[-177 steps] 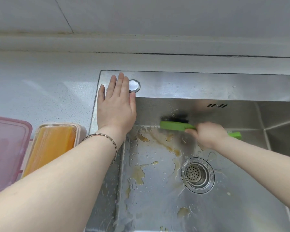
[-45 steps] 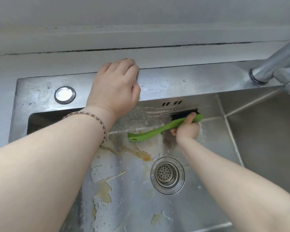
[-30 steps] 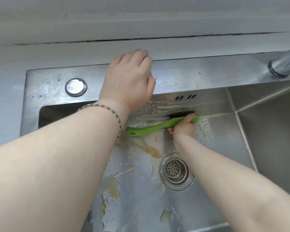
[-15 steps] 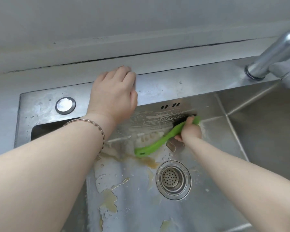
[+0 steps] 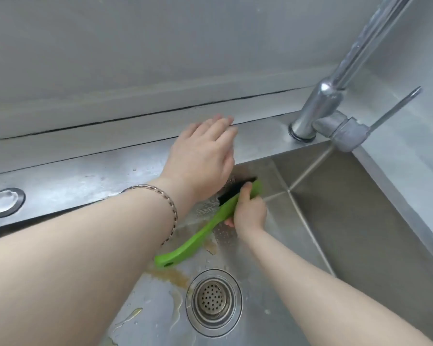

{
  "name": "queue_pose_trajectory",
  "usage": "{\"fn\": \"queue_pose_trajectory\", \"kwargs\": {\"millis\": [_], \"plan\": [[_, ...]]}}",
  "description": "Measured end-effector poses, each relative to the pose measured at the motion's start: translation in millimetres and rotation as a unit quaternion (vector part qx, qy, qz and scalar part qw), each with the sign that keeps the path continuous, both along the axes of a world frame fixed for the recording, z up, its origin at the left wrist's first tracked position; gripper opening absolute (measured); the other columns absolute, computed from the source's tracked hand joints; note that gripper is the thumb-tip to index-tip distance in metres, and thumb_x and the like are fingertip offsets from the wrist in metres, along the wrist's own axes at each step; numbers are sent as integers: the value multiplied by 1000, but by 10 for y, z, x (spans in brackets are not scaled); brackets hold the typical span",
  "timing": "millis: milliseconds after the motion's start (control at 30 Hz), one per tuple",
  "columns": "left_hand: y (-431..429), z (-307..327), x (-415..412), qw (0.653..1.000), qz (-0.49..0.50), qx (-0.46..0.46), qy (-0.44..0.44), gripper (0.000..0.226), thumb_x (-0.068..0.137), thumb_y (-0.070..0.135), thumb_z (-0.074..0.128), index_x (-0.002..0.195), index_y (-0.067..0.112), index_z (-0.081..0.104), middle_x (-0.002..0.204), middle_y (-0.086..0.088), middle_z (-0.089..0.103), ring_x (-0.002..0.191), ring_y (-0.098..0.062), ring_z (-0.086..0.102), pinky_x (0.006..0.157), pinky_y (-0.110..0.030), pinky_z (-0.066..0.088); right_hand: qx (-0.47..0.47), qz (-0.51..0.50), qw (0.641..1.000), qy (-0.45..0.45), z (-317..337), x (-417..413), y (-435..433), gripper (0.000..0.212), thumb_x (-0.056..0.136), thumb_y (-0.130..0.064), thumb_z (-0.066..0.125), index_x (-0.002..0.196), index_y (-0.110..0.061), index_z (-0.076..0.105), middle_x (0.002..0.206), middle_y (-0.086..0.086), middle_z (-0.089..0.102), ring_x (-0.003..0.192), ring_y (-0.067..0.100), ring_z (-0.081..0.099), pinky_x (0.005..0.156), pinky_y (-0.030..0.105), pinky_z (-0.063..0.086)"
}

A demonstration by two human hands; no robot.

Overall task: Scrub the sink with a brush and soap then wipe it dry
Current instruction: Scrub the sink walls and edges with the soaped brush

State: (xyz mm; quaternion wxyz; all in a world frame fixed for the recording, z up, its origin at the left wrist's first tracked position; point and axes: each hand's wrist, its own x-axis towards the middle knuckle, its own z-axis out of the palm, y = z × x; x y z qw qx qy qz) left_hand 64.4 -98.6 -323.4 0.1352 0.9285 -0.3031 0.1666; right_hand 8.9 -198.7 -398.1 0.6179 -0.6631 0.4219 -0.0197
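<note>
A stainless steel sink (image 5: 360,221) fills the lower view, its floor marked with yellow-brown stains (image 5: 170,273) left of the drain strainer (image 5: 213,301). My right hand (image 5: 249,211) grips a green brush (image 5: 198,236) near its head, black bristles pressed against the sink's back wall, the handle trailing down to the left. My left hand (image 5: 203,158) hovers over the sink's back ledge, fingers extended and held together, holding nothing; a bracelet circles its wrist.
A chrome faucet (image 5: 323,103) with a lever handle (image 5: 395,106) rises at the back right of the ledge. A round metal cap (image 5: 5,202) sits in the ledge at far left. A grey wall runs behind the sink.
The view has shifted right, bringing the whole faucet base in. My left hand went from curled on the ledge to fingers extended, nearer the faucet. The brush handle swung lower towards the drain.
</note>
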Motion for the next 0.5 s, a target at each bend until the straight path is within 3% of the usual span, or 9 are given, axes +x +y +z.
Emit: {"fn": "queue_pose_trajectory", "kwargs": {"millis": [67, 133, 200, 267, 400, 500], "plan": [[-91, -83, 28, 1000, 0, 7, 21, 42, 88, 23, 33, 114, 7, 62, 127, -10, 59, 118, -29, 54, 97, -42, 41, -24, -18, 996, -78, 115, 30, 13, 39, 97, -42, 35, 80, -9, 47, 68, 7, 52, 57, 27, 58, 38, 27, 50], [-106, -161, 54, 1000, 7, 13, 19, 42, 89, 23, 32, 116, 8, 61, 126, -10, 59, 119, -28, 54, 97, -44, 40, -27, -33, 994, -101, 121, 41, 19, 35, 98, -37, 33, 79, -11, 46, 64, 5, 50, 50, 22, 54, 36, 24, 47], [-94, -179, 66, 1000, 5, 13, 17, 41, 90, 23, 34, 116, 8, 61, 126, -8, 59, 120, -27, 53, 98, -44, 39, -28, -25, 997, -61, 27, 25, -23, 35, 99, -37, 33, 75, -13, 43, 72, 15, 55, 58, 31, 58, 39, 28, 48], [-86, -158, 75, 999, 4, -2, 35, 40, 91, 23, 35, 118, 10, 60, 129, -6, 57, 123, -25, 51, 102, -43, 35, -47, -19, 999, -19, 7, 25, -133, 38, 98, -39, 33, 81, -7, 46, 85, 25, 60, 65, 36, 61, 33, 22, 44], [-81, -146, 80, 997, 8, -30, 66, 46, 91, 29, 27, 120, 14, 59, 133, -2, 55, 127, -21, 46, 106, -40, 29, -54, -72, 990, -109, 278, 136, -307, 36, 100, -38, 30, 92, -7, 45, 72, 12, 52, 56, 28, 54, 29, 14, 35], [-82, -133, 71, 996, 11, -32, 77, 42, 93, 27, 31, 123, 15, 57, 136, 0, 52, 130, -20, 43, 108, -39, 25, -13, -37, 998, -41, 198, 63, -264, 38, 100, -38, 30, 93, -5, 45, 85, 21, 57, 57, 28, 57, 30, 14, 37]]}}
